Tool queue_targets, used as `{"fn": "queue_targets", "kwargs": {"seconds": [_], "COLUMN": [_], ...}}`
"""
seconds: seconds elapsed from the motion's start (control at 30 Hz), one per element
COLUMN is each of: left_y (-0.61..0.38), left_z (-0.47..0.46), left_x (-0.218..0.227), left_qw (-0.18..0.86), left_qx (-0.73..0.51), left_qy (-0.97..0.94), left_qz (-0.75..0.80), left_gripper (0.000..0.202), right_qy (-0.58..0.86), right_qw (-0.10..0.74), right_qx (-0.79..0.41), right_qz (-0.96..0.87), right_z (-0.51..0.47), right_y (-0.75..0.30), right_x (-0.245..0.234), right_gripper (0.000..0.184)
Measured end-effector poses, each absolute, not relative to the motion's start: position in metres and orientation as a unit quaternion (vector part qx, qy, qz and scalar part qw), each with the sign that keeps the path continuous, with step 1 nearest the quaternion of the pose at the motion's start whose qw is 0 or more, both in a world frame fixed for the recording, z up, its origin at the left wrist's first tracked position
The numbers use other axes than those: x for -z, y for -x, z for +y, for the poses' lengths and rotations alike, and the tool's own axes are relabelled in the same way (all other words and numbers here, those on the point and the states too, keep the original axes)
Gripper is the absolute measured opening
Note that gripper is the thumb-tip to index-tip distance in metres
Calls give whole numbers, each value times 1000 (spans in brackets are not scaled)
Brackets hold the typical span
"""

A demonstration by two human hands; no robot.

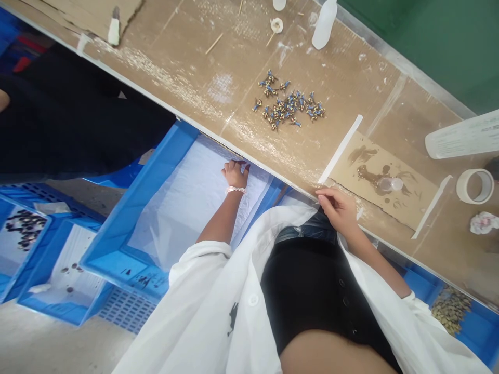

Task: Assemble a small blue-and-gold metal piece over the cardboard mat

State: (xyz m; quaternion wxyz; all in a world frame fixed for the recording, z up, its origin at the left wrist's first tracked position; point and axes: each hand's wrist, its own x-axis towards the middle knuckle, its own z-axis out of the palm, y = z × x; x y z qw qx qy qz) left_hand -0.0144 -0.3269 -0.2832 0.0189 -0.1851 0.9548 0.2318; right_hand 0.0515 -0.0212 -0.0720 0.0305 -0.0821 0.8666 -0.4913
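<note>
No text can be read anywhere. The white rolled paper sheet (463,136) at the right edge of the frame carries faint printed lines. They are too blurred to make out.

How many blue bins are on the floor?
4 that I can make out: a big lined bin under the left hand, two smaller bins at lower left, one at lower right. More may be hidden.

The figurines (289,105) at upper centre are too small to make out. The tape roll (475,186) and tube (463,136) meet the right edge — the bottle (323,23) is cut off at the top.
</note>
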Motion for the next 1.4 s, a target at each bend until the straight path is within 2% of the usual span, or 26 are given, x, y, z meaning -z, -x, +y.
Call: {"fn": "queue_targets", "kwargs": {"seconds": [0.77,1.4], "left_y": [41,-6], "left_z": [-318,-328], "left_x": [290,301], "left_qw": [53,39], "left_qx": [-253,-271], "left_qy": [173,196], "left_qz": [950,942], "left_gripper": [13,11], "right_qy": [90,101], "right_qw": [18,14], "right_qx": [496,499], "right_qz": [864,860], "right_z": [-20,-19], "right_y": [-51,-52], "right_x": [76,75], "right_gripper": [18,13]}}
